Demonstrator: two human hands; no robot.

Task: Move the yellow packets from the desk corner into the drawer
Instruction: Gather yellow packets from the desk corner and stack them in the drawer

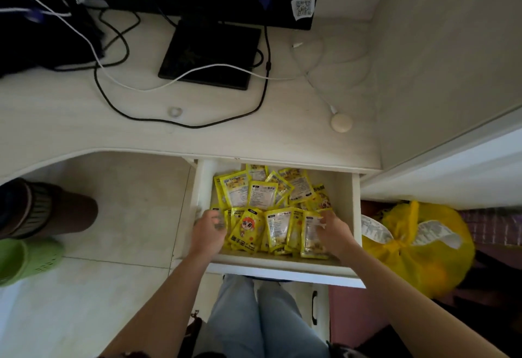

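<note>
In the open drawer (354, 211), left hand (209, 233) and right hand (333, 233) curled around yellow packets (262, 196), print unreadable.

packets (278, 228): glossy plastic | drawer (282, 270): smooth white painted | desk (70, 120): matt woodgrain

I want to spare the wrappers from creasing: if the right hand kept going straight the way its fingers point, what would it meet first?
Probably the yellow packets: the right hand is already in the open drawer, fingers on the front row, more packets lying behind. Depth is hard to judge.
</note>
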